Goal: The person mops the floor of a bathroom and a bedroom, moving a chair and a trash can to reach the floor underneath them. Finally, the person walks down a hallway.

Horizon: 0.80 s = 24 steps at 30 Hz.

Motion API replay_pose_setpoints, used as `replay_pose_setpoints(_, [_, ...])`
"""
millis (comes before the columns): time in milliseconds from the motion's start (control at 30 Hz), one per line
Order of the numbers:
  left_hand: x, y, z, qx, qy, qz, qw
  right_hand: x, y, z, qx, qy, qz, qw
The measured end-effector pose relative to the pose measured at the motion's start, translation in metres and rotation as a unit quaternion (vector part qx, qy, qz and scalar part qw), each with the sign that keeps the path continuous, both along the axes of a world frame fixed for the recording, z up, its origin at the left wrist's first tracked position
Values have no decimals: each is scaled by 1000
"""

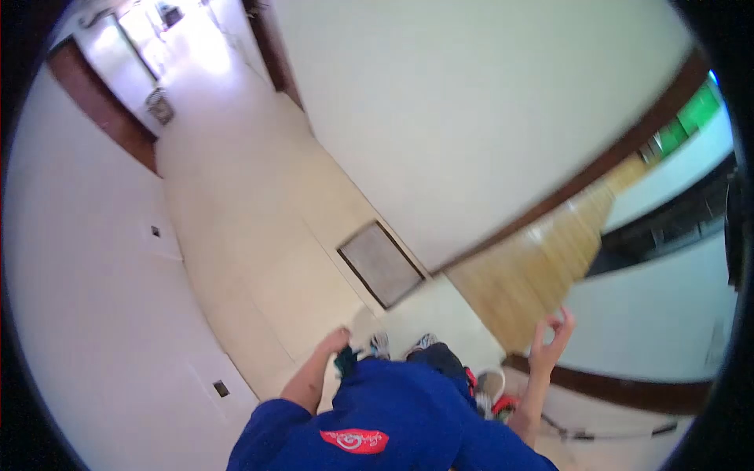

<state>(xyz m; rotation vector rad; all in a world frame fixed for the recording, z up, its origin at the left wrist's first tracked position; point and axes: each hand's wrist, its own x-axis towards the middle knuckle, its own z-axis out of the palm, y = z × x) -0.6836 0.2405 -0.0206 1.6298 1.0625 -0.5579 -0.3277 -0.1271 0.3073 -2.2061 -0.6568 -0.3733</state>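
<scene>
My left hand [337, 340] is closed in front of the left side of my blue shirt [408, 408]. A crumpled dark green cloth [345, 360] hangs from it; the fingers themselves are small and partly hidden. My right hand [554, 339] is raised on the right, beside the edge of a white door [644, 322]. Its thumb and fingers curve toward each other with a gap between them, and nothing shows in the hand. Below, my patterned shoes [424, 342] stand on the pale floor.
A grey mat with dark edges [382, 264] lies on the floor ahead. A wood-floored room [526, 275] opens on the right past a dark doorframe. The pale corridor [228, 196] runs to a bright far end. A bucket-like container [491, 382] and red items [506, 405] stand by my right side.
</scene>
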Motion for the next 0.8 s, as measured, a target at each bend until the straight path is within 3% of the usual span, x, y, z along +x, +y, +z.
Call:
replay_pose_setpoints(67, [-6,2,17,-83,42,60,994,10,71,-6,20,76,49,996])
replay_pose_setpoints(100, [-10,5,4,-76,61,8,995,19,101,-12,-9,74,87,993])
replay_pose_setpoints(133, [-28,5,-85,-36,8,-216,976,28,129,-20,-41,72,122,989])
replay_pose_setpoints(200, [-26,3,-32,-208,83,18,974,53,189,-39,-86,43,194,976])
replay_pose_setpoints(233, [-19,16,-15,-293,97,154,939,64,233,-35,-65,67,222,971])
replay_pose_setpoints(300, [-14,46,-25,-261,154,205,931,79,313,-29,-19,114,278,954])
replay_pose_setpoints(400, [1,116,-24,-250,125,239,930,125,443,-40,-13,121,356,927])
replay_pose_setpoints(500, [22,184,-15,-92,100,382,914,160,594,-6,3,99,430,897])
replay_pose_setpoints(533, [39,211,19,-51,93,398,911,170,643,7,18,92,447,890])
replay_pose_setpoints(633, [44,261,3,46,101,446,888,183,793,44,102,71,509,852])
replay_pose_setpoints(700, [46,284,-5,55,135,443,884,182,886,63,124,66,557,819])
replay_pose_setpoints(767, [46,308,-24,93,183,354,912,180,975,63,121,57,596,792])
replay_pose_setpoints(800, [48,321,-36,49,180,385,904,179,1022,53,105,50,612,782])
